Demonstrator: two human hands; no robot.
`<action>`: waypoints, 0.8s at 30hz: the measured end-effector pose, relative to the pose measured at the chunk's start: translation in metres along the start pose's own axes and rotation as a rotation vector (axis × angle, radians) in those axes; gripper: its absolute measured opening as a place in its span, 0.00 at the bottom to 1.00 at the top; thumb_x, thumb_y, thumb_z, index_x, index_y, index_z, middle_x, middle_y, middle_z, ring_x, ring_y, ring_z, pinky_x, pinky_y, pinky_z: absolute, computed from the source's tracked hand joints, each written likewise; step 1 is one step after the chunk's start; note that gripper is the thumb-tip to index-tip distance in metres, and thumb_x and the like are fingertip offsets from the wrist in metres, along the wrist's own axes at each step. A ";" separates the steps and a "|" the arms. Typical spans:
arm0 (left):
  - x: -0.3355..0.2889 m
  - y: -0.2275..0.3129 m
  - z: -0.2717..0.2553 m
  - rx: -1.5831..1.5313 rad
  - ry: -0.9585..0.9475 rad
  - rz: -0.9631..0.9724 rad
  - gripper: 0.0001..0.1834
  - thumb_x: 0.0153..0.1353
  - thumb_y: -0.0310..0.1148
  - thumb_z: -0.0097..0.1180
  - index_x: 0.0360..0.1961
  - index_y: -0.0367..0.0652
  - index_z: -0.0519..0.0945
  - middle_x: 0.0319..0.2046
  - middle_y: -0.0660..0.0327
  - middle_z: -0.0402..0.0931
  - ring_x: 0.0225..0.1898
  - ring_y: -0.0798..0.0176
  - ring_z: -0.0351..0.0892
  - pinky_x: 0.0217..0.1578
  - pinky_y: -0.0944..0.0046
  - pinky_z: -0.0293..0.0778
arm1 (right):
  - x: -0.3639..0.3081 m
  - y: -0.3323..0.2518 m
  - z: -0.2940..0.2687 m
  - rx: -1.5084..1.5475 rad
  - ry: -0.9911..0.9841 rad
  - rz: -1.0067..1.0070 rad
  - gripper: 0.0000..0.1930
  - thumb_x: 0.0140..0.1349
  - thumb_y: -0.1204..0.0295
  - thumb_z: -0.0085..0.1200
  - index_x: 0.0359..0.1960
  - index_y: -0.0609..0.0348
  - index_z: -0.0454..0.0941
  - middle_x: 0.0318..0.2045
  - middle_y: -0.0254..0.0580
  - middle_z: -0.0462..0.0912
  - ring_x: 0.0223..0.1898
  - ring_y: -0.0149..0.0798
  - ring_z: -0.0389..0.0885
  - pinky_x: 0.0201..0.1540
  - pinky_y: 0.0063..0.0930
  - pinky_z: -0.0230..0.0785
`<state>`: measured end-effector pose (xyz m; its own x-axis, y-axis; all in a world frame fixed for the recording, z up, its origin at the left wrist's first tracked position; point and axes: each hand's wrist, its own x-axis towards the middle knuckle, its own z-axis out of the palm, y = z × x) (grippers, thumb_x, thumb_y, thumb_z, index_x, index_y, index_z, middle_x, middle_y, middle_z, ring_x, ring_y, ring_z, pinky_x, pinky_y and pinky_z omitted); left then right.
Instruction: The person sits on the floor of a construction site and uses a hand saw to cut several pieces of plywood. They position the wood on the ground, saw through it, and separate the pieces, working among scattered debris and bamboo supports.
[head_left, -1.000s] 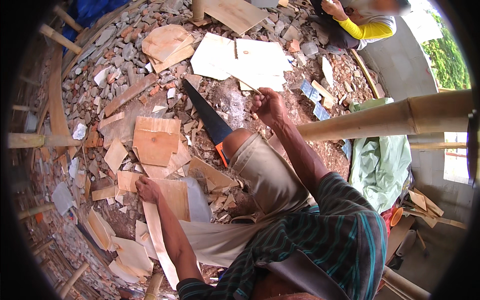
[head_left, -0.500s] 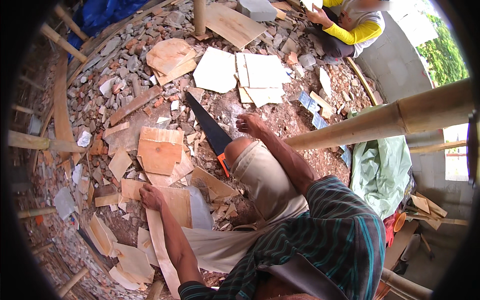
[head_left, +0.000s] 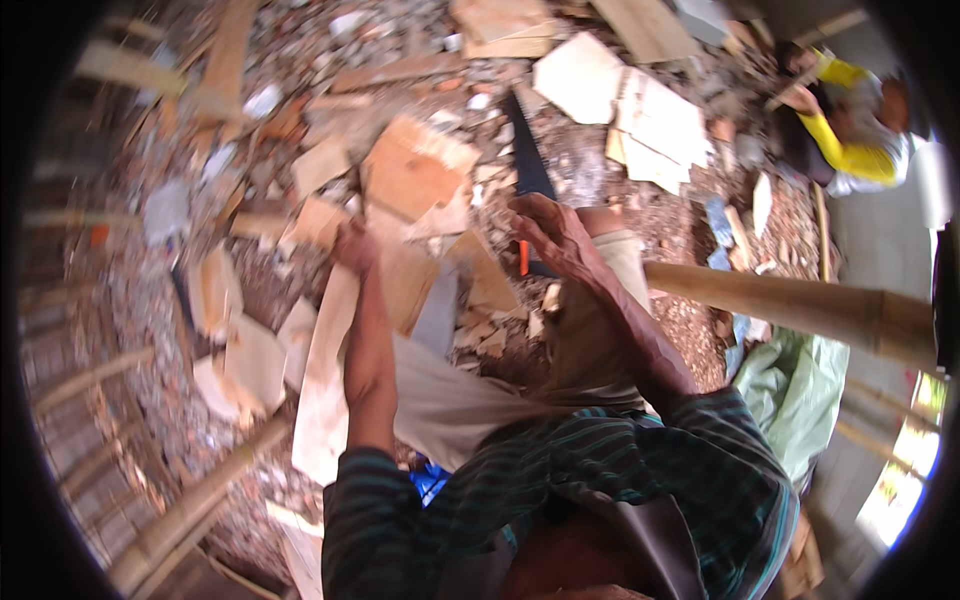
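Observation:
My left hand (head_left: 352,247) is closed on the upper end of a long, pale plywood strip (head_left: 322,385), which runs down beside my left forearm. A small plywood offcut (head_left: 318,222) lies against the fingers. My right hand (head_left: 552,232) is over a handsaw (head_left: 530,155) by my bent knee, its fingers loosely bent and apart. The saw's dark blade points away from me. Part of its orange-and-black handle shows below the hand, which hides the rest. I see no grip on the saw.
Plywood pieces (head_left: 412,165) and pale sheets (head_left: 655,125) lie on broken-brick rubble. A bamboo pole (head_left: 780,305) crosses at the right, above a green tarp (head_left: 795,395). Another person in yellow sleeves (head_left: 850,150) crouches at the far right.
My right hand has come back toward my knee and over the saw. My left hand keeps its hold on the plywood strip. The whole view has swung left, blurring its edges.

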<state>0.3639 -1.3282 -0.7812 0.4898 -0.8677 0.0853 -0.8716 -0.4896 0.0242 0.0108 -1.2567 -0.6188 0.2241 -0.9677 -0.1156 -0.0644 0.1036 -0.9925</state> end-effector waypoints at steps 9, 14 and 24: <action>-0.008 0.028 -0.030 -0.365 -0.005 -0.076 0.22 0.62 0.49 0.44 0.42 0.42 0.77 0.40 0.49 0.79 0.46 0.47 0.76 0.52 0.49 0.62 | -0.024 0.036 0.015 -0.932 -0.454 -0.163 0.12 0.56 0.68 0.51 0.37 0.63 0.72 0.28 0.55 0.80 0.35 0.58 0.79 0.37 0.48 0.69; 0.009 0.047 -0.024 -0.403 -0.059 -0.148 0.23 0.60 0.51 0.46 0.44 0.46 0.78 0.41 0.51 0.80 0.47 0.47 0.76 0.53 0.46 0.61 | -0.017 0.041 0.009 -0.771 -0.318 -0.126 0.10 0.57 0.70 0.50 0.35 0.65 0.71 0.26 0.58 0.78 0.32 0.58 0.79 0.34 0.49 0.69; 0.001 0.062 -0.023 -0.403 -0.077 -0.180 0.23 0.59 0.52 0.46 0.42 0.46 0.81 0.42 0.50 0.79 0.48 0.47 0.75 0.56 0.49 0.60 | -0.026 0.043 0.002 -0.859 -0.383 -0.062 0.12 0.56 0.71 0.50 0.37 0.67 0.71 0.28 0.58 0.80 0.36 0.56 0.79 0.39 0.46 0.70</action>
<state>0.3097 -1.3573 -0.7570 0.6215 -0.7828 -0.0296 -0.7033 -0.5742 0.4192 0.0039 -1.2266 -0.6581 0.5457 -0.8086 -0.2199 -0.7022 -0.2981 -0.6466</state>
